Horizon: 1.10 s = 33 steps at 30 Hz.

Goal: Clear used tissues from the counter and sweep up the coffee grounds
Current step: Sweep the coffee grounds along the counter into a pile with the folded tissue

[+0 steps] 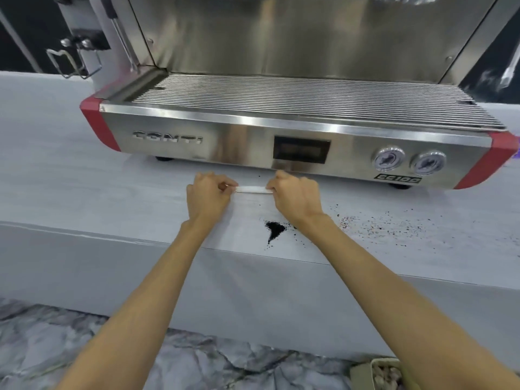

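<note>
A folded white tissue (252, 189) is stretched flat between my two hands, low over the pale counter (84, 192) just in front of the espresso machine. My left hand (208, 194) pinches its left end and my right hand (298, 195) pinches its right end. A dark heap of coffee grounds (274, 230) lies on the counter just below my right wrist, close to the front edge. More loose grounds (380, 225) are scattered to the right of it.
A steel espresso machine with red corners (295, 130) stands at the back of the counter, its drip tray above my hands. A grinder (81, 49) stands at the far left. A bin (380, 372) with waste sits on the marbled floor at the lower right.
</note>
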Motion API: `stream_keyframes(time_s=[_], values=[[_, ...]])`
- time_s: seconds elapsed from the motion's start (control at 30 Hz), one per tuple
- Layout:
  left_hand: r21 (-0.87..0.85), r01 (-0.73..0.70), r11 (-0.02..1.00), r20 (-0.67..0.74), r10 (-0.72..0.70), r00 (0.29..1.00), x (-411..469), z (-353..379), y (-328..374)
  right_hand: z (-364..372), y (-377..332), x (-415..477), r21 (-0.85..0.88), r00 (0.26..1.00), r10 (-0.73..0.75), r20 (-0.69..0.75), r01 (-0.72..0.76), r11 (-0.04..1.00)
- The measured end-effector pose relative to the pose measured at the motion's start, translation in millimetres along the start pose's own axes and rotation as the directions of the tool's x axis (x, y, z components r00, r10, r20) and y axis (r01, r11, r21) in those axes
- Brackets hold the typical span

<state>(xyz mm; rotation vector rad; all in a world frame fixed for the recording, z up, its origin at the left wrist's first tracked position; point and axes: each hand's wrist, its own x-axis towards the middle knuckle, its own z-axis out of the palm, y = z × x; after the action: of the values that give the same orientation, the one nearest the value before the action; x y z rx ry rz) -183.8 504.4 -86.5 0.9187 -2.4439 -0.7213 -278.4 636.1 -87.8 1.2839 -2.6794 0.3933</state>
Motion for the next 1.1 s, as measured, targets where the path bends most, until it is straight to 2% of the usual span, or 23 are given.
stream_keyframes(time_s=[0.17, 0.27, 0.4, 0.47, 0.53, 0.6, 0.8, 1.1], values=[[0.038, -0.100, 0.994, 0.094, 0.096, 0.991, -18, 2, -5, 1, 11, -10, 0.082, 0.996, 0.090, -0.014, -0.089, 0.993], [0.009, -0.158, 0.987, 0.139, 0.155, 0.978, -39, -1, -3, -7, 16, -36, 0.111, 0.998, 0.058, -0.013, -0.056, 0.992], [-0.013, -0.151, 0.988, 0.239, 0.149, 0.959, -61, -7, 4, -19, 27, -59, 0.141, 0.999, 0.043, -0.004, -0.042, 0.989], [-0.022, -0.112, 0.993, 0.161, 0.114, 0.980, -66, -13, 8, -23, 28, -56, 0.186, 0.998, 0.027, -0.059, -0.016, 0.982], [-0.054, -0.043, 0.998, 0.001, 0.043, 0.999, -71, -20, 11, -22, 23, -45, 0.228, 0.994, -0.032, -0.106, 0.056, 0.972], [-0.071, 0.033, 0.997, -0.077, -0.038, 0.996, -77, -24, 12, -18, 17, -29, 0.242, 0.990, -0.122, -0.070, 0.135, 0.961], [-0.015, 0.232, 0.973, -0.096, -0.233, 0.968, -106, -6, 26, -9, 18, 0, 0.261, 0.933, -0.346, 0.094, 0.313, 0.913], [-0.126, 0.398, 0.909, -0.119, -0.412, 0.903, -139, 31, 85, -19, 62, 0, 0.269, 0.825, -0.549, 0.137, 0.502, 0.822]])
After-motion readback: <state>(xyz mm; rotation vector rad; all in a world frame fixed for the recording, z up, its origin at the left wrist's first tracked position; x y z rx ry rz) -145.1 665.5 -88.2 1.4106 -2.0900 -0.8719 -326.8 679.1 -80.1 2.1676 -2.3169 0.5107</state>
